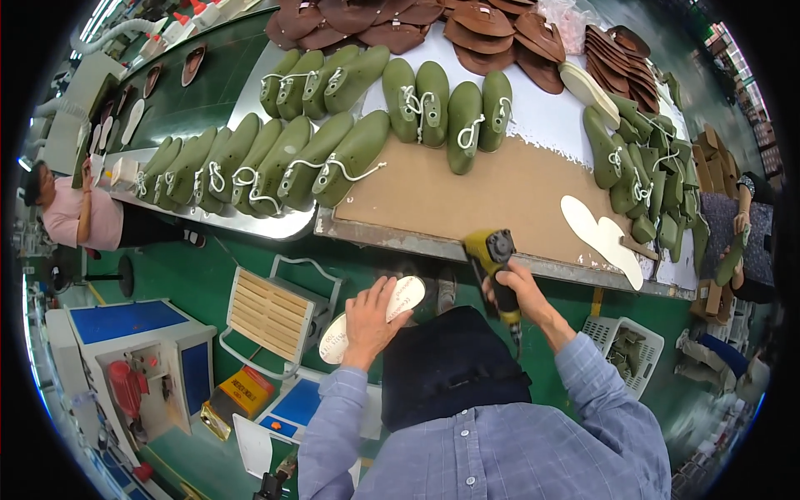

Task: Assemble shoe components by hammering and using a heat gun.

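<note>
My left hand (372,321) grips a cream insole (406,298) around its middle, above my lap. The insole is tilted, with faint print on its upper face; whatever lies beneath it is hidden. My right hand (518,293) is wrapped around the handle of a yellow-and-black staple gun (490,250), its head over the table's front edge. Apart from both hands, loose white insoles (602,240) lie on the brown board (467,204) at the right. Green shoe lasts (354,158) with white cord loops stand in rows at the left and along the back.
More green lasts (654,171) are heaped at the table's right end. Brown leather uppers (479,37) are stacked at the back. A slatted chair (271,312) stands left of me, a white crate (625,354) at right. Co-workers (75,204) are at both sides.
</note>
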The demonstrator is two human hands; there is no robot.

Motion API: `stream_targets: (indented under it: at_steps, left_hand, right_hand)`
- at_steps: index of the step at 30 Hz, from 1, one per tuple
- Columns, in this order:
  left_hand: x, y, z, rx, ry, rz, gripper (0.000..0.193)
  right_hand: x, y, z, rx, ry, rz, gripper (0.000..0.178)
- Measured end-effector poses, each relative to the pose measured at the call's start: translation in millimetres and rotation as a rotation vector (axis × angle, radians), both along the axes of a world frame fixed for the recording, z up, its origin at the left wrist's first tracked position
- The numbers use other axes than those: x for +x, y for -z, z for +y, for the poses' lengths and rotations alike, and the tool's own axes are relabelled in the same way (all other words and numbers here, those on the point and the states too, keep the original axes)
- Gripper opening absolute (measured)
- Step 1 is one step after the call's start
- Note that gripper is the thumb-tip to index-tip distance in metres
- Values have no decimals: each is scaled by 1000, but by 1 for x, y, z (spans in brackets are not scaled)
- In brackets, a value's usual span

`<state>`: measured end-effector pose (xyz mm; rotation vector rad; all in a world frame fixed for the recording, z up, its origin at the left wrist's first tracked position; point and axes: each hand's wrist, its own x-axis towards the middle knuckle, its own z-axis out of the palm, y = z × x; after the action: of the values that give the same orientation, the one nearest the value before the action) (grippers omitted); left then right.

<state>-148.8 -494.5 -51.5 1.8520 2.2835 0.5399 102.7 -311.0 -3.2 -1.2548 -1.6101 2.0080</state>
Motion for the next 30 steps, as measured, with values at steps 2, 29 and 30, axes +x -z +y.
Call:
stream_targets:
  at_steps: [2,29,30]
  left_hand:
    - [-2,-2,1,-41,19,12,69]
    - [1,0,4,14,0,-85,75]
    - [1,0,3,13,-11,-84,75]
  right_hand:
    - [9,-12,-15,-333,48,51,40]
    - [-11,-26,-76,197,-299,-57,86]
    - [-15,-24,-77,201,-327,-54,82]
